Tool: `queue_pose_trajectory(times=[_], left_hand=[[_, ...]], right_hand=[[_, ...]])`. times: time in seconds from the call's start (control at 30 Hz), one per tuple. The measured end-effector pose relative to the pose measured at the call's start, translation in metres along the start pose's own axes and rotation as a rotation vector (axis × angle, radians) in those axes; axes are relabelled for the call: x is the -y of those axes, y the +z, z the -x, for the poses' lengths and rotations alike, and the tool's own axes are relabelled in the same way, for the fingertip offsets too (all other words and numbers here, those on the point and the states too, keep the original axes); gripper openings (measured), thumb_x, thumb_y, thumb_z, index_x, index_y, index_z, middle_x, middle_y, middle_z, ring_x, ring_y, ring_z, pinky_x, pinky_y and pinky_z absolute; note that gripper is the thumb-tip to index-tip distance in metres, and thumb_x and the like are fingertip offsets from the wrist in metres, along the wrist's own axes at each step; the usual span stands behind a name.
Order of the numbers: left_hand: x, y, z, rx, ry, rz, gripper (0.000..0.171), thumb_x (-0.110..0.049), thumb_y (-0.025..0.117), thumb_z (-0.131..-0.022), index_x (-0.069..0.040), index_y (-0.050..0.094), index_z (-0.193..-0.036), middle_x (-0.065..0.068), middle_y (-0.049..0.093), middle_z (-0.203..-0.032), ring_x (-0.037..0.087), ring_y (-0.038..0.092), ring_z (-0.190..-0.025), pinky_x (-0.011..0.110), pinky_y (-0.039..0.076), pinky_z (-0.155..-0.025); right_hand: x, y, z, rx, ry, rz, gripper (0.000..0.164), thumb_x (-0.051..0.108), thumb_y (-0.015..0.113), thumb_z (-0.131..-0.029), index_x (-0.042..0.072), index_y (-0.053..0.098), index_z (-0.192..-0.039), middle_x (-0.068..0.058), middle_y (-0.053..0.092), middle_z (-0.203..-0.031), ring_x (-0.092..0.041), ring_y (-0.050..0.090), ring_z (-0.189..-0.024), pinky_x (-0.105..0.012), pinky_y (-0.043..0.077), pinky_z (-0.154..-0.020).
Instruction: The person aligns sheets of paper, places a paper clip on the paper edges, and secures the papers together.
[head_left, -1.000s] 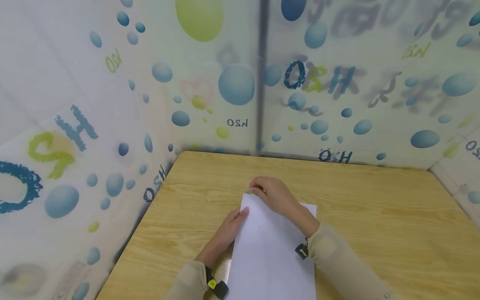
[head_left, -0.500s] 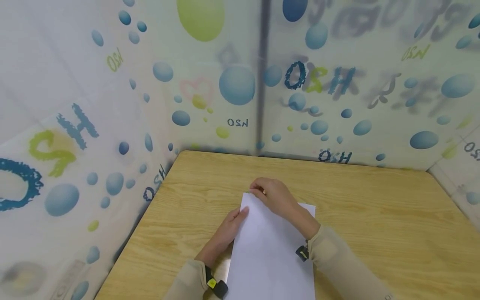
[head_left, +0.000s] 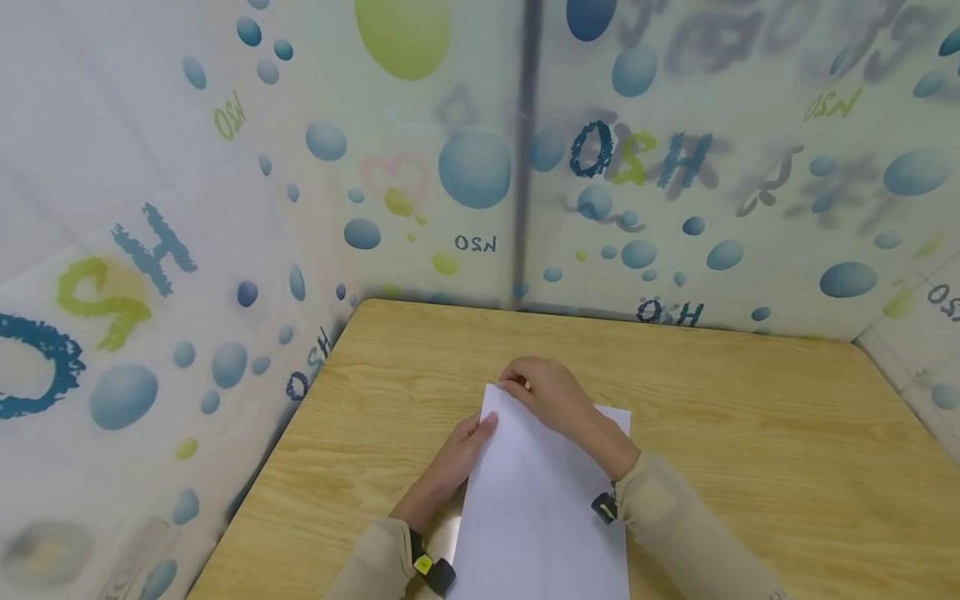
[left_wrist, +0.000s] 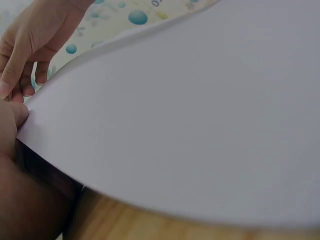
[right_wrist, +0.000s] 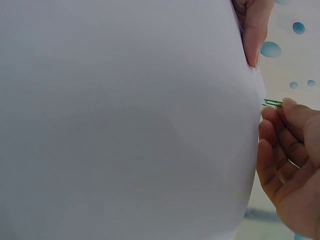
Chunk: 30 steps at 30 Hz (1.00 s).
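White paper is held up over the table, tilted toward me. My left hand grips its left edge near the upper corner, thumb on the front face; its other fingers are behind the sheet. At the top edge, my right hand pinches a green paper clip between thumb and index finger. In the right wrist view the clip's free end meets the paper's edge beside that corner; whether it has slid onto the sheet I cannot tell. The remaining right fingers curl loosely behind the edge.
A wood-grain table spreads beneath both hands. Behind it stands a pale wall covering printed with bubbles and letters, which also runs along the left side. Each wrist carries a small black camera on a strap.
Both hands keep almost the same place and hold. The right hand has shifted down very slightly at the paper's top edge, and the clip is less visible in the head view.
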<state>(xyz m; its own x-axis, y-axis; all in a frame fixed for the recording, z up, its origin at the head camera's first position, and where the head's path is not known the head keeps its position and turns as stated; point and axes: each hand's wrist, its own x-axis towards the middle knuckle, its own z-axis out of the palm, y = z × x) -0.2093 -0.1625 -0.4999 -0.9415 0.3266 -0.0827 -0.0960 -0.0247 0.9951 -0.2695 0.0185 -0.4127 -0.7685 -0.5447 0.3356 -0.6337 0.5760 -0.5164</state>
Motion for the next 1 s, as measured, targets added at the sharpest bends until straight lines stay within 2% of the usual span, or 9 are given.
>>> queue_pose_trajectory(times=[0.27,0.5,0.8,1.0], left_hand=[[-0.0022,0.0006,0.0012,-0.003,0.003,-0.022,0.048,-0.040,0.035,-0.106,-0.003,0.052,-0.131,0.008,0.064,-0.093,0.020,0.064,-0.077,0.034,0.053,-0.066],[-0.0013,0.0011,0.0002,0.013,0.002,-0.044,0.049,-0.043,0.036,-0.105,-0.004,0.052,-0.129,0.009,0.064,-0.094,0.020,0.064,-0.078,0.034,0.053,-0.067],[-0.0006,0.0024,0.0004,0.005,0.024,-0.051,0.050,-0.043,0.038,-0.104,-0.003,0.053,-0.129,0.010,0.065,-0.093,0.020,0.065,-0.077,0.034,0.053,-0.066],[0.0005,0.0020,-0.0002,-0.007,0.038,-0.030,0.049,-0.041,0.038,-0.105,-0.001,0.053,-0.128,0.009,0.065,-0.091,0.018,0.064,-0.075,0.033,0.053,-0.065]], right_hand=[[0.0006,0.0021,-0.0012,-0.010,-0.010,0.034,0.007,0.021,0.069,-0.092,0.015,0.071,-0.092,0.008,0.063,-0.085,-0.008,0.053,-0.078,-0.026,0.048,-0.069],[-0.0022,0.0032,-0.0041,0.009,0.010,0.017,0.008,0.021,0.068,-0.093,0.013,0.071,-0.093,0.006,0.065,-0.089,-0.009,0.056,-0.079,-0.027,0.050,-0.072],[-0.0047,-0.0024,-0.0064,0.048,0.048,-0.109,0.009,0.019,0.066,-0.094,0.012,0.071,-0.092,0.005,0.065,-0.081,-0.010,0.052,-0.063,-0.025,0.045,-0.056],[-0.0024,-0.0055,-0.0081,0.067,0.063,-0.129,0.011,0.021,0.065,-0.094,0.012,0.070,-0.091,0.005,0.065,-0.080,-0.010,0.053,-0.062,-0.024,0.045,-0.054]])
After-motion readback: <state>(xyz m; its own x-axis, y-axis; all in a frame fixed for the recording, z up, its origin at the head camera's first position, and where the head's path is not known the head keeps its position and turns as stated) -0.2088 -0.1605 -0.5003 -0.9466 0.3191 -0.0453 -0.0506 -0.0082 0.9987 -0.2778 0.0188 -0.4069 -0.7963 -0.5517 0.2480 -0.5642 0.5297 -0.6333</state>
